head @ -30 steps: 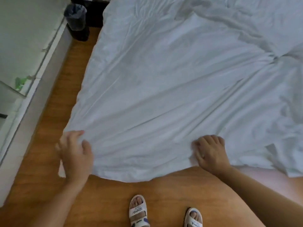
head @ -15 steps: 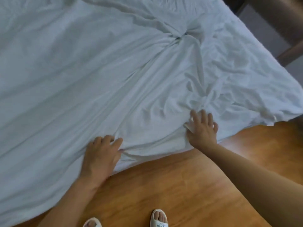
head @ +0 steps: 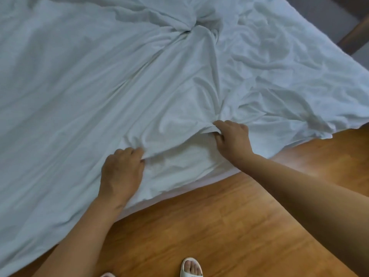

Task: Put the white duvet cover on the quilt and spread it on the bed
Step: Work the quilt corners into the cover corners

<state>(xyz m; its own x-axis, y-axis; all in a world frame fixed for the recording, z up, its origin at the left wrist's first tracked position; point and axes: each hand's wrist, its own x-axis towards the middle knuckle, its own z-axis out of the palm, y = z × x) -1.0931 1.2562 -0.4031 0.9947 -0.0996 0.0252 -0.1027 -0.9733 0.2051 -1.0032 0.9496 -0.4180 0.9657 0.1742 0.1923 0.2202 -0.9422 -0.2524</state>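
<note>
left hand (head: 121, 172) grips duvet cover (head: 99, 80) hem at bed's near edge | right hand (head: 232, 136) pinches same hem, lifted

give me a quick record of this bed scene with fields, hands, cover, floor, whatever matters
setting: bed draped in a white fabric duvet cover, seen from the head camera
left hand: grip pinches a fold of the cover near the bed's edge
right hand: grip pinches another raised fold further right
cover state: smoother on the left, twisted into a bunched knot up top, wrinkled on the right
floor: orange-brown wooden floor
feet: white sandal at the bottom edge
</note>
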